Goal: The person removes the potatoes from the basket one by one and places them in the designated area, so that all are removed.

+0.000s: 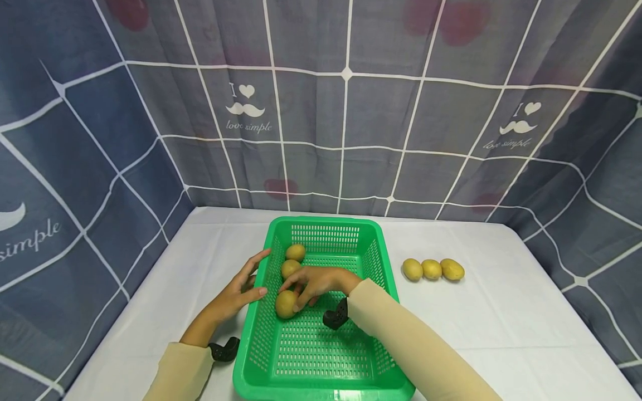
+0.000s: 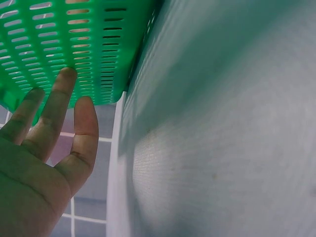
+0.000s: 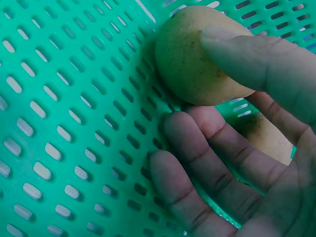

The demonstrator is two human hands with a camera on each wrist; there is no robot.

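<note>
Beige sleeves (image 1: 416, 334) border hands (image 1: 321, 279) (image 1: 232, 297) touching a round potato (image 1: 285, 304) and slotted basket (image 1: 321, 356).

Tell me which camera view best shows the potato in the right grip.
The right wrist view: the potato appears large and close, its specks visible, though the thumb covers part. The head view shows it smaller, inside the basket, partly behind the right grip. In the left wrist view it can't be made out.

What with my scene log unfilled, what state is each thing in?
Green basket: upright, partly filled.
Nearest potato: gripped, inside basket.
Two farther potatoes: lying inside basket.
Three outer potatoes: lying in a row.
Left hand: fingers spread, touching basket.
Right hand: gripping the nearest potato.
White cloth: spread, lightly creased.
Curtain: hanging, rippled.
</note>
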